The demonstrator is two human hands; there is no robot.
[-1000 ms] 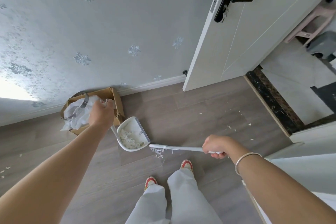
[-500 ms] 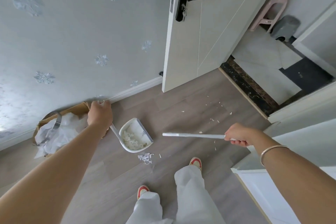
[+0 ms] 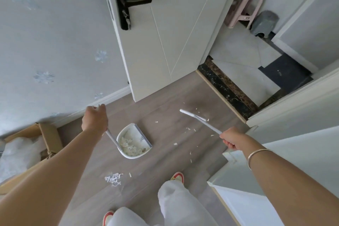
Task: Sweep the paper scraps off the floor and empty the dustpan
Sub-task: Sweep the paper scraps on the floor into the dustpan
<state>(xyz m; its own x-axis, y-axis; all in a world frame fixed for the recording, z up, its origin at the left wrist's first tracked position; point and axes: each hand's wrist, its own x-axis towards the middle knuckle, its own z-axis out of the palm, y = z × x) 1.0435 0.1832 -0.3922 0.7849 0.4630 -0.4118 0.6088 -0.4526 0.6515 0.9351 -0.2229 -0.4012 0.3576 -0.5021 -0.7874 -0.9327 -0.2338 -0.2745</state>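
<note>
Left hand (image 3: pixel 94 119) grips dustpan handle (image 3: pixel 112 138), right hand (image 3: pixel 232 140) broom (image 3: pixel 201 122); pan (image 3: pixel 134 141) between

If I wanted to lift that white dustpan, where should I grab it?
Grip the upper end of its slim grey handle from above: it slants up from the rounded back wall of the white plastic dustpan, so the paper scraps should stay inside.
</note>
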